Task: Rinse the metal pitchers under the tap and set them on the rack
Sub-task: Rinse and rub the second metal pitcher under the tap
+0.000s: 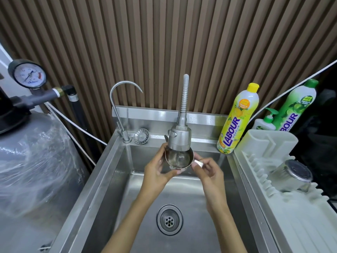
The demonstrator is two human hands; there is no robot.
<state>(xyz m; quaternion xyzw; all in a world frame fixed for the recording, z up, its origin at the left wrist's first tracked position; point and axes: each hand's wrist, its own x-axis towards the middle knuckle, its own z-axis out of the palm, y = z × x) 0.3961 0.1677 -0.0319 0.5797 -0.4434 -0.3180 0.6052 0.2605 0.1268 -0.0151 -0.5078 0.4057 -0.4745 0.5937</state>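
Cupping the small round steel pitcher [179,160], left hand [157,167] steadies it mouth-up under the grey flexible-neck tap head [179,137], likely for filling; right hand [209,170] pinches its handle. White plastic rack [300,221], far right, holds one inverted steel vessel [290,177].

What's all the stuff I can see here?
pitcher: 1, silver, under the spray tap
spray tap: 1, silver, over the sink
thin tap: 1, silver, sink's back left
strainer: 1, silver, beside thin tap
sink: 1, silver, middle
drain: 1, silver, sink floor
yellow bottle: 1, yellow, sink's back right
green bottle: 1, green, behind rack
pump bottle: 1, white, behind rack
rack: 1, white, right of sink
cup: 1, silvery, bottom-up on rack
gauge: 1, white-faced, far left
tank: 1, grey, under gauge
left hand: 1, holds pitcher's body
right hand: 1, pinches pitcher's handle
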